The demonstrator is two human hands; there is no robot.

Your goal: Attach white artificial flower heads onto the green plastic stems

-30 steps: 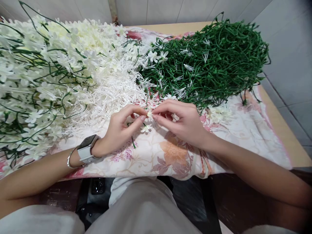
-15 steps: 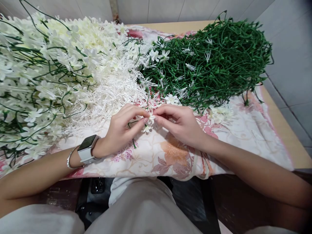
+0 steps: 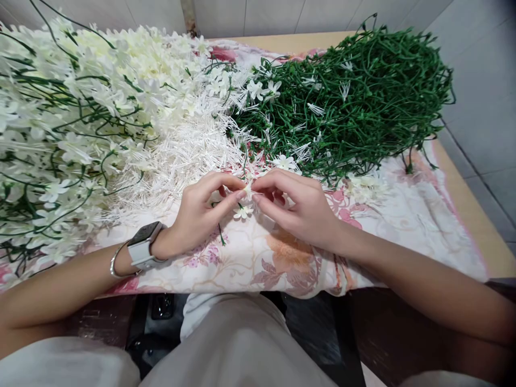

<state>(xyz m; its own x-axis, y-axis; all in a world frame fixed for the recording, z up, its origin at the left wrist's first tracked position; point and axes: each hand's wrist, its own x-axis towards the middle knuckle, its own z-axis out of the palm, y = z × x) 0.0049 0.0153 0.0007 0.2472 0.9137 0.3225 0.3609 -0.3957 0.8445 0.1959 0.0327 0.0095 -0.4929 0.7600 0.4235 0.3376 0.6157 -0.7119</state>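
Observation:
My left hand (image 3: 207, 207) and my right hand (image 3: 296, 207) meet above the cloth, fingertips almost touching. Between them is a small white artificial flower (image 3: 248, 189), pinched by thumb and forefinger on both sides; its finer parts are partly covered by the fingers. Just below the fingertips hangs or lies another white flower (image 3: 242, 211) on a green stem, and I cannot tell whether it is joined to the held one. The left wrist carries a watch (image 3: 145, 244) and a bracelet.
A heap of white flowers with green stems (image 3: 72, 134) spreads over the left. White stamen pieces (image 3: 173, 161) lie in the middle. Bare green stems (image 3: 363, 102) are piled at the right. Patterned cloth (image 3: 415, 231) covers the table, with tiled wall behind and right.
The fingertips have drawn slightly apart and the fingers have opened a little around the small flower. The piles stay as they were.

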